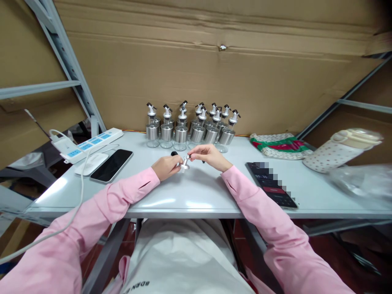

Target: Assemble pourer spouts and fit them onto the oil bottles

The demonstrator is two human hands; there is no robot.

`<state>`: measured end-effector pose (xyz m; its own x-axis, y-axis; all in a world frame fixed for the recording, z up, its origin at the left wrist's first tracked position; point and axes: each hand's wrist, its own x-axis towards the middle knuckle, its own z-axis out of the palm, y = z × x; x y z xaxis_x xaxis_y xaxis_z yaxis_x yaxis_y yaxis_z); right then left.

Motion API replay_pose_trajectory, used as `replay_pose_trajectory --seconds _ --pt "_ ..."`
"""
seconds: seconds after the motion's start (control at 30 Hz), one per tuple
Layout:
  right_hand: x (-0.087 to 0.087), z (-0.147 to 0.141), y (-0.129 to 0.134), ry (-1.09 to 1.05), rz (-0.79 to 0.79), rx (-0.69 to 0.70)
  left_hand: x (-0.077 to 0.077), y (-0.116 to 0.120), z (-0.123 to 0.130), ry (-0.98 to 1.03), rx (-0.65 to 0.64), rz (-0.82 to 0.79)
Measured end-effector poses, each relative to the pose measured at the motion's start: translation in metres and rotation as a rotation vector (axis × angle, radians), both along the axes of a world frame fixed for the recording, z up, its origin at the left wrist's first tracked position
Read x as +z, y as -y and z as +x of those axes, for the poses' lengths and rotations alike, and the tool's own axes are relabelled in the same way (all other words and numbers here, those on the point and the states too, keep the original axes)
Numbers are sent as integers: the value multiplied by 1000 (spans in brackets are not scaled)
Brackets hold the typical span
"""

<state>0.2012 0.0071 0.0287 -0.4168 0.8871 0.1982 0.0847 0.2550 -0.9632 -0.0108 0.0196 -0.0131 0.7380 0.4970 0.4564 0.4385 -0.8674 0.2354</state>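
Observation:
Between my hands, above the middle of the table, is a silver pourer top (185,164) like those on the bottles. My left hand (167,166) is closed on its silver body from the left. The fingertips of my right hand (210,156) pinch the small black part at its upper end. A small black piece (174,153) shows just behind my left fingers, and another dark bit lies near my right fingers. Behind my hands stand several glass bottles with steel sleeves (181,134), each topped with a silver and black pourer.
To the left are a black phone (112,165), a white charger (91,164) with a cable and a power strip (96,143). On the right lie another phone (271,184), a patterned cloth pouch (280,145), a dotted tumbler (338,151) and clear plastic (364,179). Cardboard (196,69) rises behind.

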Motion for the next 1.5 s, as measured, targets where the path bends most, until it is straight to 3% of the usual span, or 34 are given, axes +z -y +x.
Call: replay_pose_trajectory --seconds 0.3,0.47,0.67,0.9,1.27,1.5 --pt "-5 0 -2 -44 -53 -10 2 1 0 13 29 -48" --pt "-11 1 -4 -90 -148 52 5 4 1 122 52 -211" --pt "-12 -4 -3 -123 -178 167 9 4 2 253 -25 -384" --pt "-11 -2 -5 -199 -142 106 9 4 4 402 -66 -488" --pt "-12 -5 -4 -254 -137 88 8 5 3 339 -74 -457" --pt "-17 0 -6 -228 -215 180 7 1 1 304 -137 -466"
